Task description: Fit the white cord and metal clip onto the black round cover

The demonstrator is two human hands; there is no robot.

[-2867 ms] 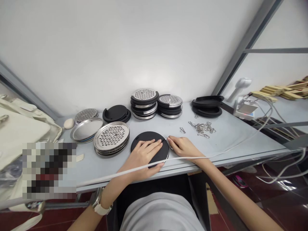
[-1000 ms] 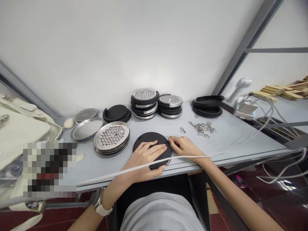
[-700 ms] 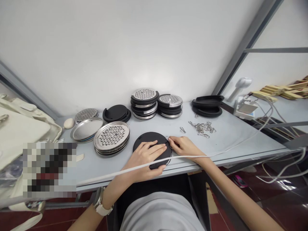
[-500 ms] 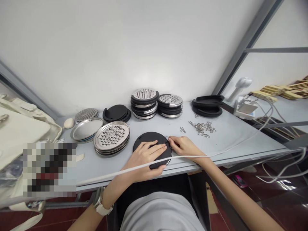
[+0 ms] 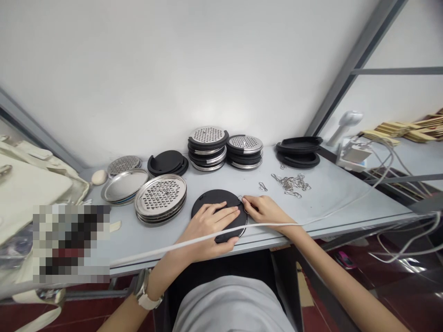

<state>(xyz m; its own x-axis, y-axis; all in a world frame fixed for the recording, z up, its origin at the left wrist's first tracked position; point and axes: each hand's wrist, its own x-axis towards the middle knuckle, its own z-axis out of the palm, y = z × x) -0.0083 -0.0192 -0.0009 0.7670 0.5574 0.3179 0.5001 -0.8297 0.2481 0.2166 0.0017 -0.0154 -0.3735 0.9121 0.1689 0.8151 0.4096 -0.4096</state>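
A round black disc with a metal edge lies at the table's front. My left hand rests flat on top of it, fingers stretched out and slightly apart. At the disc's right rim, my right hand pinches a small metal wire clip, which is partly hidden by the fingertips. One loose metal clip lies just beyond that hand, and a heap of similar clips is farther right. Left of the disc stands a stack of perforated metal discs.
Stacks of black-rimmed perforated discs stand by the wall, with black covers to their left and black rims to their right. A white cable crosses in front of my hands. A cream bag sits at left.
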